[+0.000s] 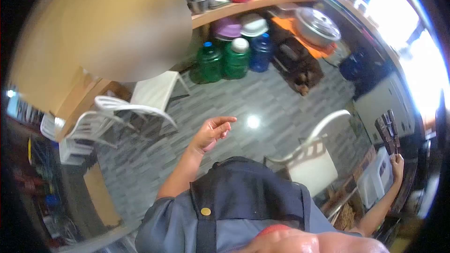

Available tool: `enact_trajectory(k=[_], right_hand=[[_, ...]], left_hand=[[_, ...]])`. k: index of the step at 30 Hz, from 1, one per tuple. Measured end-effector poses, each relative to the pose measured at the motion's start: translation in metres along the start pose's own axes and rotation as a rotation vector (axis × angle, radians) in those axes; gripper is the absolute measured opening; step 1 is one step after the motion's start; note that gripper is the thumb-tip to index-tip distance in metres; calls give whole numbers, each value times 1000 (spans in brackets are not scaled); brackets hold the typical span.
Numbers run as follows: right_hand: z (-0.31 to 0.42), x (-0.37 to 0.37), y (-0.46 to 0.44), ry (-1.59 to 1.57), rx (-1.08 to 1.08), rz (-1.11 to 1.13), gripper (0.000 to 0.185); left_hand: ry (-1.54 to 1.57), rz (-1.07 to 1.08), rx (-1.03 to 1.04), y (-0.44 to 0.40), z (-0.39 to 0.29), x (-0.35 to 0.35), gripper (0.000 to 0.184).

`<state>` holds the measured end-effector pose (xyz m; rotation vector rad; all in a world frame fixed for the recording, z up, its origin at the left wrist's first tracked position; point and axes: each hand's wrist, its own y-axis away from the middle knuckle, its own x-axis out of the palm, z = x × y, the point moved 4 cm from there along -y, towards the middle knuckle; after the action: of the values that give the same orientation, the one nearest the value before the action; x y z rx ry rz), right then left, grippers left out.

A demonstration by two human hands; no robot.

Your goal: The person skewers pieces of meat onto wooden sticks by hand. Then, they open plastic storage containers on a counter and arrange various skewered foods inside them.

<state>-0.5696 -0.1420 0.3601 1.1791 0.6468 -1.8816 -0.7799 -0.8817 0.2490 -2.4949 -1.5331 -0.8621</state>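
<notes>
My left hand [213,133] is held out over the grey floor in front of my body, its index finger stretched out and the other fingers loosely bent, with nothing in it. Far to the right, my right hand [397,161] is closed around the lower ends of several dark, long utensils [388,130] that point upward; blur hides what exactly they are. Near that arm is a pale translucent container [375,178].
A white chair [311,173] stands close in front at the right; more white chairs [136,107] are at the left. Green bottles [209,63] and a blue bottle [261,54] stand under the wooden counter [239,8]. A lidded pot [318,26] is beyond.
</notes>
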Motion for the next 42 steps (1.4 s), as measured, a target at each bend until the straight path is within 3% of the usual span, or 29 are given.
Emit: enact_trajectory(k=[2,6,10,12,14,16,17,19,20,21,23,24,25,28,31,37,42], right_hand=[[93,42,-15,-332,-195,32,17],[308,127,-78,-179,-267,169,13],[462,237,-188,-310,-548,263,18],[585,274,-189,-240,-541,331,21],[663,334,-236,-217,-608,318,24],[747,397,-285,-373,-835,326,24],[804,404,-277,-155,-795,326,21],[879,490,-349,-245,-948,415,23],[919,512,-354,-291,-900,482,27],[958,520,-348,-222,-911,270,30],[1030,554,-347,-299,-899,298,27],[1057,564,-341,-289,-797,406,28],[1084,586,-346,-281,-700,353,30],[1149,650,-356,-342,-671,266,35],[1194,662,-335,-269,-581,283,34],[1240,705,-315,-215,-327,305,33],[1253,745,-320,-256,-331,330,37]], left_hand=[[-22,-68,75,19,-24,-62,32],[1,-250,187,49,-75,-151,32],[105,-359,297,59,-100,-218,29],[155,-404,346,56,-107,-251,29],[182,-466,395,49,-116,-278,29],[188,-547,419,37,-136,-302,31],[186,-574,446,29,-146,-317,31],[184,-676,507,14,-172,-338,32],[180,-697,534,7,-183,-345,32],[171,-714,567,0,-196,-354,32],[174,-757,593,-13,-218,-371,31],[185,-776,599,-20,-227,-379,31],[197,-793,608,-27,-236,-388,31],[238,-806,616,-46,-254,-418,30],[231,-760,633,-66,-280,-455,28],[262,-695,609,-95,-330,-545,30],[233,-631,559,-112,-373,-605,34]])
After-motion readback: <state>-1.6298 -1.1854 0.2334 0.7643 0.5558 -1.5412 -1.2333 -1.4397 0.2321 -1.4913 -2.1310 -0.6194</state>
